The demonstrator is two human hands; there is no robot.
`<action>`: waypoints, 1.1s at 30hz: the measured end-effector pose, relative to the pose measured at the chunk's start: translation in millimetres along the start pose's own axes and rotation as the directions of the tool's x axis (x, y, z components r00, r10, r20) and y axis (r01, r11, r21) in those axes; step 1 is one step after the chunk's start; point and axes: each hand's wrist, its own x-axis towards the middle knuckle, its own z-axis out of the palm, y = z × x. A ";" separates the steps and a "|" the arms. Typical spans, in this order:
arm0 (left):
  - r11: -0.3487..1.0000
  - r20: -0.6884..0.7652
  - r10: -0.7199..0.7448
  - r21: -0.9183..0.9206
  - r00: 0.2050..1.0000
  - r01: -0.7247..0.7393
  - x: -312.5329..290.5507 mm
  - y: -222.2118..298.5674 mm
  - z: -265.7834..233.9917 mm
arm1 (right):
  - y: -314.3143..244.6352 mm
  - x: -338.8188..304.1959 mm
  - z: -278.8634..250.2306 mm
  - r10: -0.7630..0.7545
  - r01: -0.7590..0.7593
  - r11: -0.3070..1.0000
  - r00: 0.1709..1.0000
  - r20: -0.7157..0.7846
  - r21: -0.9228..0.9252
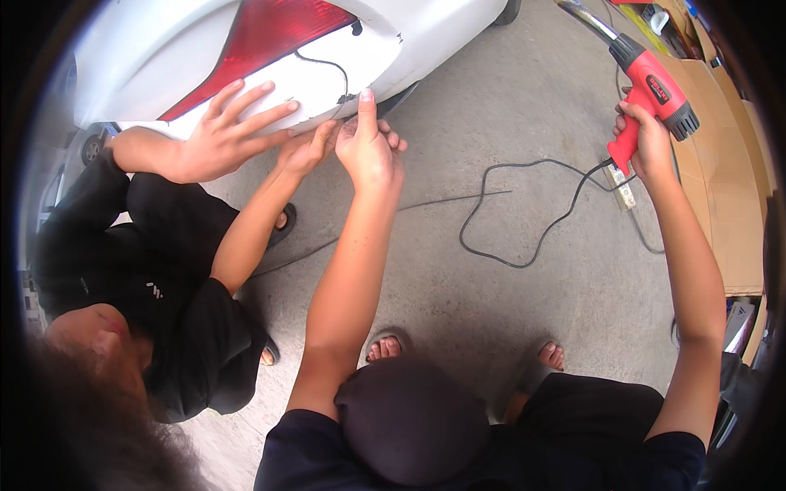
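Note:
My right hand is wrapped around the handle of a red and black heat gun, whose metal nozzle points up and to the left. At the lower edge of a white car bumper, my left hand has its thumb pressed upward on the edge and its other fingers curled; how far they reach under the edge is hidden. A dark, curved crack runs across the bumper below the red tail light. Close to my left hand, a co-worker's hand touches the same edge, and their other hand lies spread on the bumper.
The co-worker, in black clothes, crouches at the left. From the heat gun a black cord loops over the concrete floor, near a white power strip. Flattened cardboard stands along the right side.

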 end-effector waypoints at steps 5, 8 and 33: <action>0.997 0.001 -0.040 -0.073 0.999 0.040 6.6 -3.6 3.9 | -0.7 -1.8 -1.0 -0.019 0.019 1.000 1.000 0.012 -0.023; 0.993 -0.009 -0.031 -0.115 0.999 0.030 9.6 -5.4 3.5 | -0.3 -1.3 -3.3 0.015 -0.014 0.999 1.000 0.011 -0.037; -0.279 0.728 0.349 0.681 0.589 -0.677 -42.3 84.6 -31.4 | 237.5 121.4 63.7 0.615 -0.693 0.559 0.715 0.333 0.456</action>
